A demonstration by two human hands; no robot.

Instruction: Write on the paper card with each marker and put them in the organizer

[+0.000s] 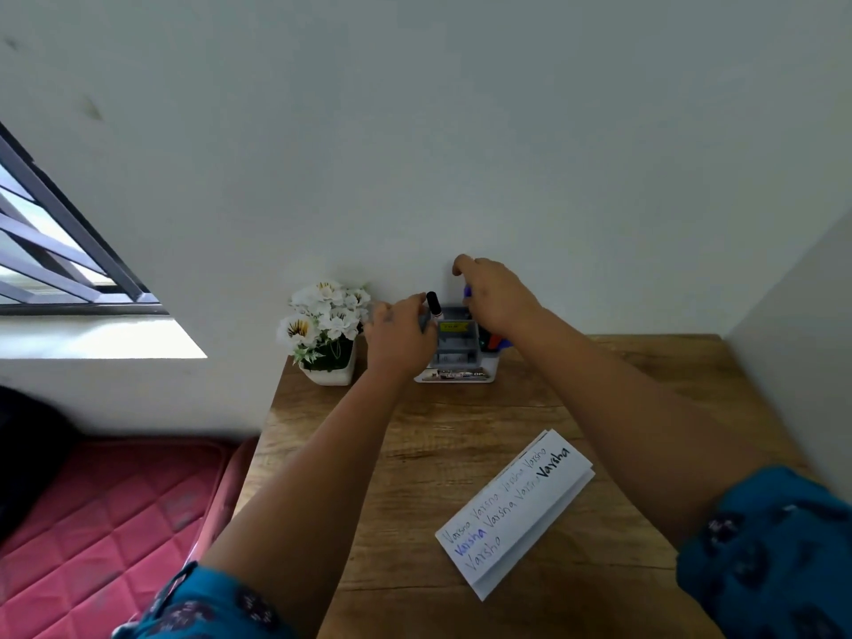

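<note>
Hands first: both of yours are stretched out to the grey organizer [454, 341] at the far edge of the wooden worktop [415, 454], close against the white wall. Your left hand [397, 332] sits at the organizer's left side, its fingers curled against that side and beside a black-capped marker [434, 307] that stands upright there; whether the fingers grip the marker or only the organizer, you cannot tell from this view. Your right hand [495, 295] hangs over the organizer's right rear corner with the fingers bent downward around a blue marker [468, 291], of which only a small part shows under the hand. More marker ends, dark and reddish, peek out below that wrist at the organizer's right side. The organizer rests on a small white printed card or base. Just left of it stands a white pot of white flowers [325, 327]. The paper card [514, 511] lies well apart, nearer you on the right, tilted, carrying one word written many times in thin, blue and bold black strokes. A pink quilted bed [106, 523] lies to the left of the worktop.
</note>
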